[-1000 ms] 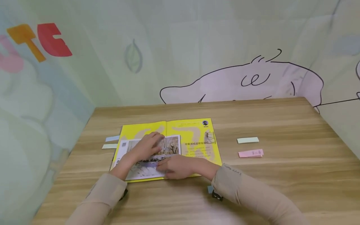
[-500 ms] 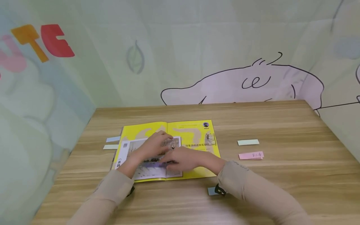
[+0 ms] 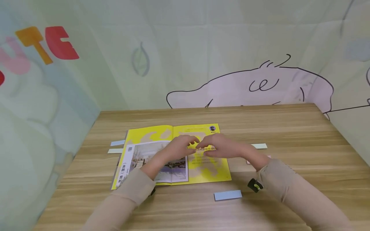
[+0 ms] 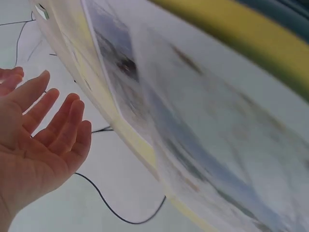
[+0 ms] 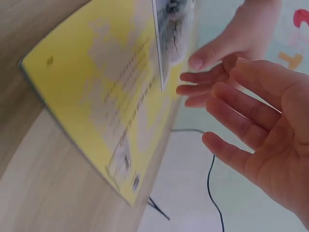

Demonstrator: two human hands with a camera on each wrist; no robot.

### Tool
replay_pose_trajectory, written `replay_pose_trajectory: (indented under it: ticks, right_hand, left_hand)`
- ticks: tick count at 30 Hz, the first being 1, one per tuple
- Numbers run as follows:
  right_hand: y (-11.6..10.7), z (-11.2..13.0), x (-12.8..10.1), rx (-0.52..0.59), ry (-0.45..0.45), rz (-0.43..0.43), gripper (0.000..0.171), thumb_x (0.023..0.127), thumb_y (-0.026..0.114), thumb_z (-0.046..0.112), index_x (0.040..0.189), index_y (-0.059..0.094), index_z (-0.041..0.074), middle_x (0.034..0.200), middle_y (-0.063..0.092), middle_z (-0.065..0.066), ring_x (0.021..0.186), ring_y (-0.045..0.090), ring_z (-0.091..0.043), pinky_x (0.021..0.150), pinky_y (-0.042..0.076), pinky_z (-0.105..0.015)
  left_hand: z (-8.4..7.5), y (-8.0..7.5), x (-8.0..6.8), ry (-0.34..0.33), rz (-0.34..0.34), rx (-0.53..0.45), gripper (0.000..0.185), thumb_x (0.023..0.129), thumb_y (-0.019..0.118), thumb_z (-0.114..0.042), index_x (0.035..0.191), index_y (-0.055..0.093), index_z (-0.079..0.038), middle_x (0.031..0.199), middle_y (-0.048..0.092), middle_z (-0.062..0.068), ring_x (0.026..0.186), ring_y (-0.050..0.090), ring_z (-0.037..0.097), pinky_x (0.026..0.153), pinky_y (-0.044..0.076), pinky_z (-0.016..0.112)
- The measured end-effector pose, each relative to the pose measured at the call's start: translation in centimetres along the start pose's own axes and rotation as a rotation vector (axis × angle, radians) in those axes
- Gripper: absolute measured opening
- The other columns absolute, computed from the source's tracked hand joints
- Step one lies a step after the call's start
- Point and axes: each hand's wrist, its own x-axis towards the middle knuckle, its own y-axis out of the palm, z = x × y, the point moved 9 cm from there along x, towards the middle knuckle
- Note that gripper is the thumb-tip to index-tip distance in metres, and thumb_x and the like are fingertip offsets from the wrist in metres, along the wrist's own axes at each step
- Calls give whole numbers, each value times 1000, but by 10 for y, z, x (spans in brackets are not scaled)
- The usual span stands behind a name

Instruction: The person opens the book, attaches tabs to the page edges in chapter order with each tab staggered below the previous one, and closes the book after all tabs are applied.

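Observation:
An open book with yellow pages [image 3: 208, 173] lies flat on the wooden table. A printed winter landscape picture [image 3: 145, 155] spans its fold, mostly on the left page. Over the book, just right of the fold, hovers my left hand [image 3: 180, 147], its fingers slightly bent and holding nothing. Facing it above the right page is my right hand [image 3: 221, 146], also holding nothing and partly covering the text. In the right wrist view, both the right hand [image 5: 275, 135] and the left hand [image 5: 236, 41] are raised off the page with spread, relaxed fingers.
Blue [image 3: 118, 143] and pale green [image 3: 115, 150] tabs stick out at the book's left edge. A blue strip [image 3: 227, 195] lies in front. My right arm partly hides a pale green strip [image 3: 261, 146] and a pink strip [image 3: 268, 157]. A printed curtain [image 3: 185, 48] hangs behind the table [image 3: 303, 134].
Both hands have lifted off the picture and moved right, the right hand farther. More of the picture now shows, and the front blue strip is fully uncovered. The book has stayed in place.

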Motion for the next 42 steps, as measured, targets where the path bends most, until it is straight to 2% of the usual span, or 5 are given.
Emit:
replay_pose_trajectory:
  ticks: [10,23,32,38,42]
  right_hand:
    - [-27,-40,-59,-34,160,-96,27,84,67,5,111,66,2,108,66,-9,98,61,-24,84,50,-45]
    - [-21,-82,-129,-87,222,-140,26,80,72,11,105,69,3,99,68,-4,91,63,-22,76,53,-41]
    - [-13,-92,-146,-141,186,-186,26,71,78,8,96,71,3,85,63,5,72,54,-7,61,47,-26]
    - [-8,-93,-149,-156,125,-229,23,68,78,4,89,72,6,82,61,7,68,48,-3,57,43,-22]
    - [-6,-94,-149,-152,120,-250,21,67,77,2,86,71,8,79,58,10,66,47,-2,56,41,-21]
  left_hand:
    - [-42,34,31,62,94,-85,36,87,66,-10,121,59,-4,119,61,8,106,56,21,88,46,31]
    - [-100,79,68,187,131,-69,37,84,69,-13,119,60,-5,114,63,4,101,58,13,84,43,15]
    - [-113,99,82,200,143,-6,37,82,69,-14,117,62,-5,93,61,0,79,47,8,68,36,12]
    - [-117,103,85,219,158,-3,33,82,70,-14,113,64,-5,92,61,-2,80,46,7,71,36,11]
    - [-118,104,86,235,156,-3,21,82,70,-14,101,66,-7,79,56,-4,75,45,7,65,33,11]
